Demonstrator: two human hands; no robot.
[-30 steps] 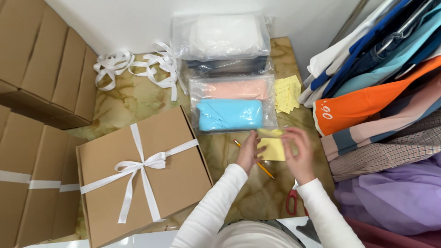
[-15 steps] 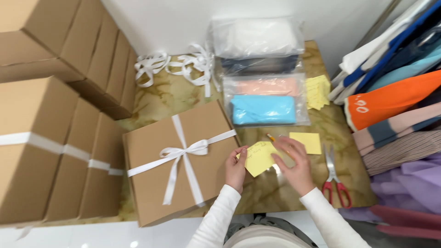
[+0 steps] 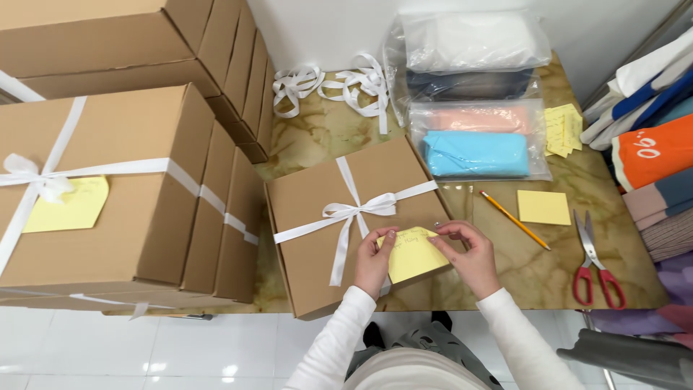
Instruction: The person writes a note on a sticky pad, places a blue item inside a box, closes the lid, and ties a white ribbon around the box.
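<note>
On the ribboned box (image 3: 339,217), both hands (image 3: 426,256) now pinch the yellow note (image 3: 413,254), earlier held beside it.

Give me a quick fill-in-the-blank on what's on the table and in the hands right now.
1. Both the left hand and the right hand hold a ____ sticky note.
2. The cardboard box under the note is tied with a ____ ribbon.
3. The scissors at the right of the table have ____ handles.
4. A ____ lies between the box and the sticky note pad.

Missing words: yellow; white; red; pencil
</note>
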